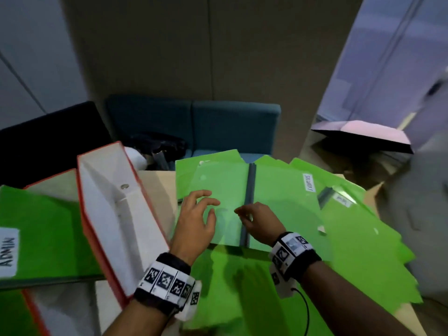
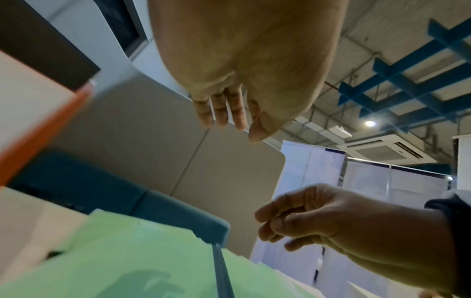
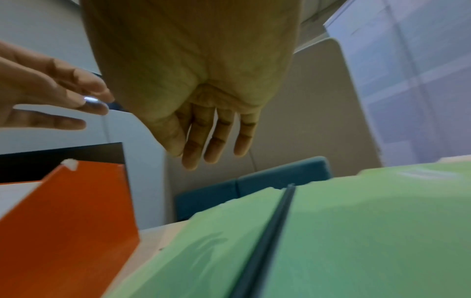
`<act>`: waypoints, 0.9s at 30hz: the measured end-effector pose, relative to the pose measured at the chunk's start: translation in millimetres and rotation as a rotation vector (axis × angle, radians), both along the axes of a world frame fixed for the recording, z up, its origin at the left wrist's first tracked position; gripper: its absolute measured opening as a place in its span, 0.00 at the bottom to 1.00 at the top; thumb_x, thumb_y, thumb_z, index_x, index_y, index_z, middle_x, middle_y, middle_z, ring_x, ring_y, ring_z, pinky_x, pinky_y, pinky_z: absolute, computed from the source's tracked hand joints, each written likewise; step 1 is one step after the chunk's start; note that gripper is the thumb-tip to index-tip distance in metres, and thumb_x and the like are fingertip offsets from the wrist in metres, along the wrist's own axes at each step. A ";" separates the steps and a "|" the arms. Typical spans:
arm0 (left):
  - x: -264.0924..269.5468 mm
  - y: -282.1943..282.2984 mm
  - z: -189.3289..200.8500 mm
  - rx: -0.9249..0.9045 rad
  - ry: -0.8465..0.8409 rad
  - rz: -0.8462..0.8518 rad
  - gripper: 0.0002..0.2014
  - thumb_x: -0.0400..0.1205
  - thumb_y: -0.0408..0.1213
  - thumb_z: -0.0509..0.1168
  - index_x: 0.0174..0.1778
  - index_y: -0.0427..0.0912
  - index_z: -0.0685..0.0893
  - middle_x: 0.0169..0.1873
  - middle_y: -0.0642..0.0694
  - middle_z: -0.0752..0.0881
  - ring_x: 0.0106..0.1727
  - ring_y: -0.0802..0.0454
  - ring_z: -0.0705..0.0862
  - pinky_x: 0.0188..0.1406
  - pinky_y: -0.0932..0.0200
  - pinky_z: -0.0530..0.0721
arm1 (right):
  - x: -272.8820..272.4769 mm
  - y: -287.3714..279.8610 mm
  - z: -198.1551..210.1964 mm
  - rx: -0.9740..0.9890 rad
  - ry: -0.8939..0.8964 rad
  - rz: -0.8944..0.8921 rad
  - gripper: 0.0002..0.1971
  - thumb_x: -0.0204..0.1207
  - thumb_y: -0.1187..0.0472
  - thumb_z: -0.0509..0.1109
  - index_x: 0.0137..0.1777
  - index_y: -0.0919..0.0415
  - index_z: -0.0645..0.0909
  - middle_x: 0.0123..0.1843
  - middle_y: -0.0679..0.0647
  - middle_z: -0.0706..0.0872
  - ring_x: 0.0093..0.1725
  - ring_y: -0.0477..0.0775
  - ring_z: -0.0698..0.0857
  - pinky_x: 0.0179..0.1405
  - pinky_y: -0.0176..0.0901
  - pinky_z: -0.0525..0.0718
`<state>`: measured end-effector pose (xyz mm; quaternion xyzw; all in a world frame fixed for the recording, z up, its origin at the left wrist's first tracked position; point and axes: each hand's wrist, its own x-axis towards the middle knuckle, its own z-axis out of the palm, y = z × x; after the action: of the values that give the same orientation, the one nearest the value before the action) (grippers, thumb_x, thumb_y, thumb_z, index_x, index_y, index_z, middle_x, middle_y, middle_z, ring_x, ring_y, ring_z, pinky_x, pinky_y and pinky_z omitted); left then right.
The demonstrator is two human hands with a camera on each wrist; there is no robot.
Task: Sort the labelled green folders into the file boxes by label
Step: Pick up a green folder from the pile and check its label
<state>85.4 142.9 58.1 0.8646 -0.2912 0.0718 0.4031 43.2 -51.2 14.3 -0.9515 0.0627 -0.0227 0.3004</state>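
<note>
Several green folders (image 1: 278, 275) lie fanned across the table. The top one (image 1: 218, 180) is pale green with a dark spine bar (image 1: 250, 190). My left hand (image 1: 206, 207) hovers over its left half with the fingers spread and holds nothing. My right hand (image 1: 244, 217) is by the spine bar, fingers loosely bent and empty; whether it touches the bar is unclear. One folder to the right carries a SECURITY label (image 1: 309, 182). An orange file box (image 1: 109, 214) with a white inside stands open on the left. A green folder labelled ADMIN (image 1: 43, 234) lies beside it.
A second orange-edged box (image 1: 34, 309) shows at the lower left. Behind the table are a teal seat (image 1: 232, 124) and a dark bag (image 1: 160, 144). A black panel (image 1: 48, 141) stands at the far left. Another labelled folder (image 1: 343, 200) lies at the right.
</note>
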 end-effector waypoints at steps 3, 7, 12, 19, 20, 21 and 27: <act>-5.2 -35.0 -20.5 0.056 0.116 -0.084 0.10 0.81 0.30 0.66 0.53 0.49 0.85 0.59 0.56 0.76 0.64 0.61 0.73 0.68 0.72 0.63 | -25.2 -38.7 -16.5 -0.041 0.082 -0.128 0.14 0.80 0.61 0.64 0.61 0.53 0.85 0.59 0.49 0.88 0.61 0.53 0.81 0.61 0.46 0.77; -11.8 -69.2 -49.5 0.132 0.304 -0.132 0.10 0.81 0.32 0.67 0.56 0.48 0.85 0.58 0.52 0.80 0.60 0.59 0.78 0.69 0.70 0.69 | -56.5 -84.5 -41.7 -0.063 0.218 -0.321 0.15 0.79 0.62 0.64 0.63 0.52 0.84 0.65 0.52 0.83 0.67 0.54 0.77 0.67 0.46 0.74; -20.9 -93.6 -78.2 0.320 0.560 -0.136 0.20 0.81 0.37 0.68 0.70 0.43 0.78 0.69 0.44 0.76 0.70 0.49 0.77 0.72 0.63 0.67 | -84.6 -125.5 -62.3 -0.045 0.317 -0.624 0.21 0.74 0.63 0.68 0.68 0.56 0.78 0.72 0.58 0.73 0.70 0.61 0.74 0.69 0.54 0.76; -32.0 -100.8 -93.8 0.381 0.696 -0.101 0.24 0.83 0.38 0.66 0.75 0.40 0.74 0.73 0.42 0.77 0.71 0.46 0.78 0.73 0.52 0.75 | -96.9 -150.3 -78.6 0.244 0.351 -0.855 0.34 0.73 0.64 0.73 0.77 0.65 0.63 0.70 0.66 0.77 0.67 0.66 0.78 0.64 0.50 0.77; -32.7 -100.8 -95.1 0.384 0.709 -0.095 0.24 0.83 0.39 0.66 0.76 0.40 0.74 0.73 0.41 0.78 0.69 0.46 0.80 0.71 0.51 0.77 | -97.1 -151.1 -80.0 0.290 0.354 -0.879 0.34 0.74 0.62 0.73 0.78 0.65 0.62 0.70 0.66 0.79 0.67 0.65 0.79 0.63 0.50 0.77; -33.3 -100.9 -96.0 0.392 0.717 -0.092 0.24 0.83 0.39 0.65 0.76 0.40 0.74 0.73 0.41 0.78 0.69 0.46 0.80 0.70 0.51 0.78 | -96.8 -151.4 -81.1 0.331 0.351 -0.898 0.35 0.75 0.61 0.73 0.78 0.65 0.61 0.69 0.65 0.80 0.66 0.65 0.80 0.62 0.50 0.78; -35.3 -99.4 -97.2 0.447 0.717 -0.154 0.25 0.84 0.41 0.65 0.77 0.43 0.72 0.76 0.45 0.75 0.75 0.48 0.74 0.73 0.58 0.71 | -92.9 -152.3 -81.3 0.357 0.265 -0.935 0.26 0.82 0.56 0.65 0.76 0.65 0.67 0.67 0.67 0.81 0.65 0.67 0.80 0.60 0.49 0.78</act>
<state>50.1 43.5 -39.2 0.8766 -0.2050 -0.3283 0.2858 -49.7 -203.5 -67.0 -0.7505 0.5216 -0.0229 0.4051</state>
